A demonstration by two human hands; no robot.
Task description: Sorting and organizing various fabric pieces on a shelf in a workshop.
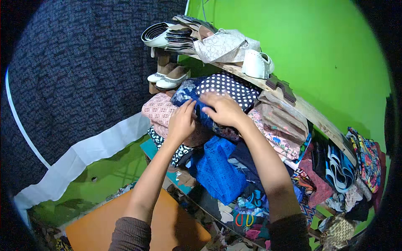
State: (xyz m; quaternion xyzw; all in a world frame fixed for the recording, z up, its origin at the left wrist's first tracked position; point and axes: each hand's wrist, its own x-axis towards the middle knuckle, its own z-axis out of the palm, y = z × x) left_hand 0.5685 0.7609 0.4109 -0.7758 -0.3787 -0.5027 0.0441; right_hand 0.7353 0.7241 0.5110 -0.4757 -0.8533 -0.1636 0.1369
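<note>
Both my hands are at a stack of folded cloth on a shelf. My left hand (182, 121) lies with fingers stretched out at the edge of a dark blue patterned cloth (181, 94), beside a folded pink lattice-patterned cloth (158, 109). Slightly blurred, my right hand (222, 109) rests over the same blue cloth, fingers extended and thumb apart. Behind it sits a navy cloth with white polka dots (229, 87). Bright blue lace fabric (220, 171) hangs in a heap below my hands. Part of the blue cloth is hidden under my fingers.
A wooden upper shelf (316, 115) carries rolled white strips (155, 35) and folded fabric. White shoes (172, 79) stand beneath it. To the right are more folded cloths (281, 119). Orange-handled scissors (239, 220) lie below, near an orange board (125, 224). A dark curtain (92, 83) hangs left.
</note>
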